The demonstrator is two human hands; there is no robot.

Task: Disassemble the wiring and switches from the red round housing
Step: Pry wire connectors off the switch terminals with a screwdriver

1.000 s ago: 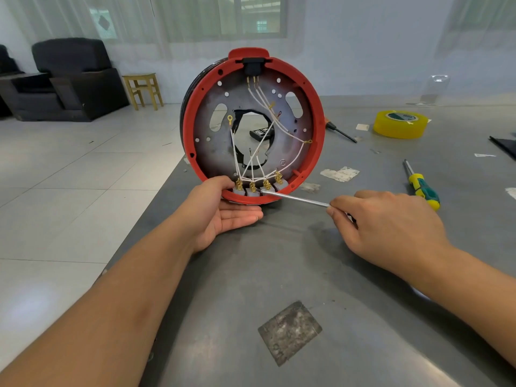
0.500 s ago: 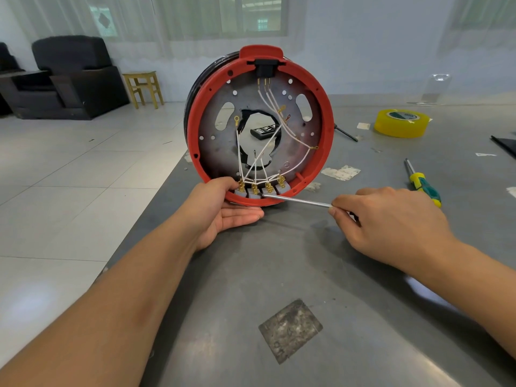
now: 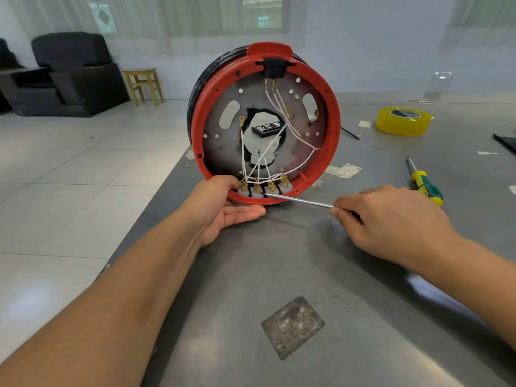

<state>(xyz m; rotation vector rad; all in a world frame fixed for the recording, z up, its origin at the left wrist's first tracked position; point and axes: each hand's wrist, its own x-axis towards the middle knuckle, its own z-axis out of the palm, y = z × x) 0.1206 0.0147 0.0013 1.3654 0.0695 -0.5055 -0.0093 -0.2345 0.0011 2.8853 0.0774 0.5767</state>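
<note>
The red round housing [image 3: 333, 127] stands on edge near the left rim of the grey metal table [image 3: 349, 275], its open side facing the person. Inside, white wires [image 3: 275, 146] run from a black socket [image 3: 274, 69] at the top down to a row of switches [image 3: 264, 188] with brass terminals along the bottom rim. The left hand [image 3: 223, 205] cups that bottom rim, thumb curled over it beside the leftmost switch and fingers flat beneath. The right hand [image 3: 391, 222] pinches a screwdriver [image 3: 301, 201] whose thin shaft reaches the switch row; the tip seems to sit at the second switch, though exactly where it touches is hard to make out. The step in hand looks like freeing a switch. The next move probably calls for gentle levering while the housing is braced. A yellow-green screwdriver [image 3: 425, 185] and a tape roll [image 3: 402, 120] lie further right.
</note>
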